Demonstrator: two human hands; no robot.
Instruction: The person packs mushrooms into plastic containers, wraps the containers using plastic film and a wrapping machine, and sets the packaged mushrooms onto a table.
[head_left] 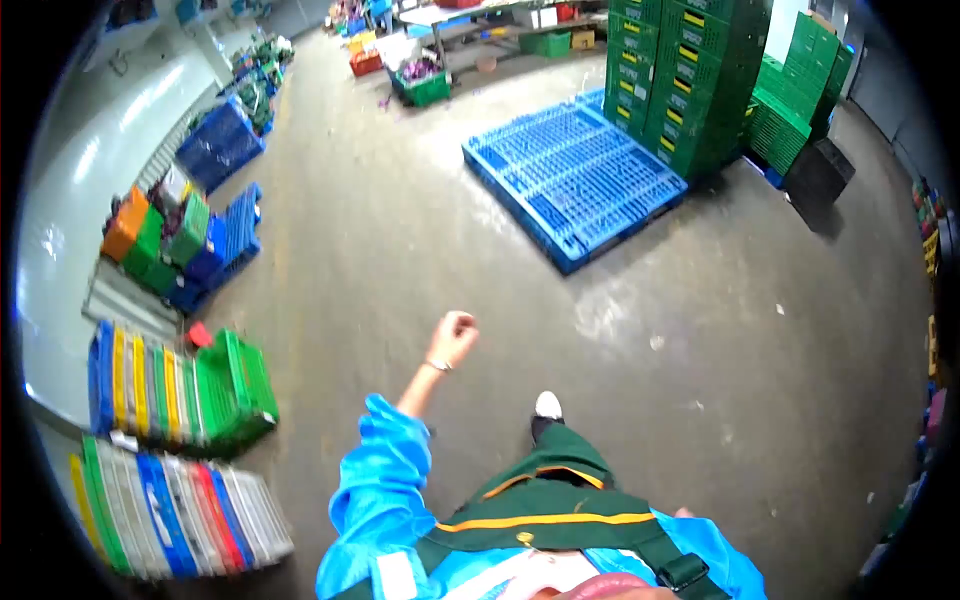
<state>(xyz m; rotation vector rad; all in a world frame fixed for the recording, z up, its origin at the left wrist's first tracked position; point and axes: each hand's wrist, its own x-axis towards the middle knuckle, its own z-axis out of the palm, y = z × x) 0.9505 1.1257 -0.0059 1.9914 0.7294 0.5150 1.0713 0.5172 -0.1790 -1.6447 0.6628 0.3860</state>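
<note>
My left hand [452,335] swings out in front of me over the bare concrete floor [400,230], fingers curled into a loose fist with nothing in it. A thin bracelet sits on the wrist, and the arm wears a rolled blue sleeve [385,470]. My right hand is out of the picture. Below me I see my green apron with orange trim [545,500] and one white shoe [547,405] stepping forward. The hand touches nothing; the closest thing is a row of folded crates [185,385] to the left.
A blue plastic pallet [575,180] lies on the floor ahead. Tall stacks of green crates [690,80] stand behind it at the right. Coloured crates stand on edge along the left wall [170,510], with more [165,240] further up. Tables and bins [425,85] are at the far end.
</note>
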